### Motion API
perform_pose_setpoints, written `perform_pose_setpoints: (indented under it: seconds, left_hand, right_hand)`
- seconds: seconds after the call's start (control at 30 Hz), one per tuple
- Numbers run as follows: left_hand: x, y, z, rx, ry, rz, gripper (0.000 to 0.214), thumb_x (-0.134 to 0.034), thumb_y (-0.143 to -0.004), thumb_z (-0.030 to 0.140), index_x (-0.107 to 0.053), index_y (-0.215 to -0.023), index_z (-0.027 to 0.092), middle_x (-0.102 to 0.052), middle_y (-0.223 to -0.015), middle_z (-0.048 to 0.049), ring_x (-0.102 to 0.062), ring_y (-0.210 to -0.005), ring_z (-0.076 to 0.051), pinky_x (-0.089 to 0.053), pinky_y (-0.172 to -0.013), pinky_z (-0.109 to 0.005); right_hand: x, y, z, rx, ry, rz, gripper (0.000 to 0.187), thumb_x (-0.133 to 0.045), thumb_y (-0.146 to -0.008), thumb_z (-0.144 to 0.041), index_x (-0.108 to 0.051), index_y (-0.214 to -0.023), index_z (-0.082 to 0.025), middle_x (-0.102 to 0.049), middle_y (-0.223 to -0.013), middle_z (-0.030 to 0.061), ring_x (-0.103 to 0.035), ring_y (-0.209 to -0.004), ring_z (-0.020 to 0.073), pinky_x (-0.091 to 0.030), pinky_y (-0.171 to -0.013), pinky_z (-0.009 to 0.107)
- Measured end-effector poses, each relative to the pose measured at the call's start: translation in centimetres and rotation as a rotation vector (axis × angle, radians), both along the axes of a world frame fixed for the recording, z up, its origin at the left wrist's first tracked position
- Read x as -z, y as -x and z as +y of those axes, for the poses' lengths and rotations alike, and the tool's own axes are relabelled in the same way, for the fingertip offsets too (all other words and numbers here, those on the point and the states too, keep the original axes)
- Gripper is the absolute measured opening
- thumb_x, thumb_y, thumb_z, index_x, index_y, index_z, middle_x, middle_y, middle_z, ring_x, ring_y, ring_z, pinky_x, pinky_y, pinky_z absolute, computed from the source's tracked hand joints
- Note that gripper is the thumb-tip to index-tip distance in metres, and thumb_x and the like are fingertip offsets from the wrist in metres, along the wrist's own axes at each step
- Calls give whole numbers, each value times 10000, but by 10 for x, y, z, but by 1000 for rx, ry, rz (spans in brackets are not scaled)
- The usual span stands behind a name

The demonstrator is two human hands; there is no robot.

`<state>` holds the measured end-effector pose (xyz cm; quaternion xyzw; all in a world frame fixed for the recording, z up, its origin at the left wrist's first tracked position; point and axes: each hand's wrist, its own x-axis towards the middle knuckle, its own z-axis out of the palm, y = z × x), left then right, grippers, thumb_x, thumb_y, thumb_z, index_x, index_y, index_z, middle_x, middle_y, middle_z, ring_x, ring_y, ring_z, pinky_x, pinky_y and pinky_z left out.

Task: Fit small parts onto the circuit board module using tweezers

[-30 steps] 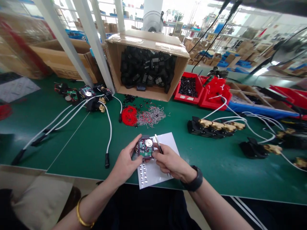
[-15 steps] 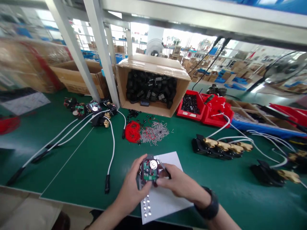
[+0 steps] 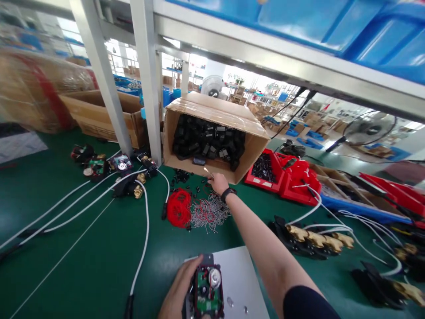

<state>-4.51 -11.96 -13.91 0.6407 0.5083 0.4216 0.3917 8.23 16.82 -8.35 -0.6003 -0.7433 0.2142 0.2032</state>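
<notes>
Low in the view, my left hand (image 3: 181,288) is closed around the left side of an open black housing with a green circuit board (image 3: 208,290), a round silver disc and a red wire. The housing is over a light grey sheet (image 3: 244,270). My right hand (image 3: 219,182) is stretched far forward to the front of a cardboard box. Its fingers are closed on a slim metal tool (image 3: 207,171), perhaps tweezers, whose tip points up and left. Below that hand lie a pile of small grey screws or pins (image 3: 210,212) and a red wire coil (image 3: 179,207).
The cardboard box (image 3: 252,161) holds many black housings. Right of it stand red bins (image 3: 282,188) and a divided tray. Valve units with brass fittings (image 3: 315,239) and white cables lie at right; circuit-board units (image 3: 96,168) lie at left. Metal posts (image 3: 144,84) rise behind.
My right hand has left the housing and reached forward to the box, carrying the slim tool. My left hand still grips the housing. The view has shifted, so the housing appears lower.
</notes>
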Motion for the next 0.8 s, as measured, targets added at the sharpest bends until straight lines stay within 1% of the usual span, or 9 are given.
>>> perform_pose_setpoints:
  seconds: [0.13, 0.23, 0.33, 0.4, 0.47, 0.53, 0.63, 0.7, 0.8]
  left_hand:
    - [4, -4, -6, 0, -6, -36, 635, -515, -763, 244, -296, -1359, 258, -423, -1355, -71, -414, -1243, -280, -337, -1057, -440]
    - [5, -7, -7, 14, 38, -52, 633, -514, -778, 243, -266, -1359, 271, -413, -1358, -74, -411, -1241, -273, -326, -1058, -463]
    - [-3, -10, -2, 10, 68, -65, 654, -613, -734, 274, -320, -1319, 268, -446, -1322, -79, -438, -1208, -277, -366, -1025, -462]
    - [-11, -11, 2, 5, 69, -33, 673, -689, -675, 259, -378, -1272, 259, -486, -1272, -77, -465, -1172, -273, -390, -1000, -453]
    - [-21, -12, 4, 1, 51, 32, 680, -728, -636, 236, -415, -1239, 246, -515, -1224, -77, -486, -1136, -266, -408, -977, -442]
    - [-28, -12, 3, -4, 12, 101, 675, -730, -639, 228, -420, -1239, 239, -526, -1199, -77, -496, -1114, -257, -420, -957, -431]
    - [-33, -13, 0, -11, -36, 166, 667, -711, -651, 199, -417, -1249, 235, -538, -1180, -72, -505, -1095, -245, -431, -942, -413]
    - [-33, -13, -3, -7, -45, 183, 659, -706, -653, 186, -419, -1244, 230, -539, -1186, -73, -504, -1097, -243, -430, -945, -406]
    - [-34, -12, -5, 20, -34, 190, 639, -708, -661, 184, -427, -1233, 226, -530, -1209, -76, -492, -1117, -243, -418, -960, -405]
  right_hand:
    - [-18, -20, -36, 48, -5, 136, 62, -575, -792, -198, -550, -825, -152, -564, -723, 1, -534, -632, 123, -432, -585, 245]
    - [-33, -45, -101, 26, 63, 312, 128, -541, -796, -277, -499, -874, -186, -481, -607, -58, -361, -412, 70, -309, -399, 201]
    - [-41, -66, -179, -71, 322, 743, 184, -609, -758, -323, -501, -832, -195, -527, -612, -47, -256, -364, 42, -195, -347, 186]
    - [-40, -72, -222, -100, 421, 777, 176, -637, -754, -314, -538, -824, -187, -578, -651, -20, -258, -373, 37, -175, -352, 184]
    - [-37, -70, -249, -131, 362, 669, 119, -658, -743, -254, -588, -808, -183, -601, -664, -12, -318, -401, 48, -227, -373, 187]
    - [-31, -64, -263, -183, 190, 535, 79, -655, -727, -154, -627, -792, -189, -617, -674, -15, -432, -468, 74, -337, -442, 194]
    - [-21, -54, -267, -287, -36, 409, 169, -601, -742, -50, -645, -817, -195, -634, -771, 8, -578, -681, 129, -457, -630, 223]
    - [-16, -51, -265, -322, -95, 367, 178, -583, -765, -43, -642, -836, -195, -617, -829, 25, -593, -774, 149, -477, -684, 233]
    - [-14, -54, -260, -352, -91, 310, 153, -592, -782, -58, -640, -817, -199, -590, -825, 20, -585, -758, 143, -487, -671, 227]
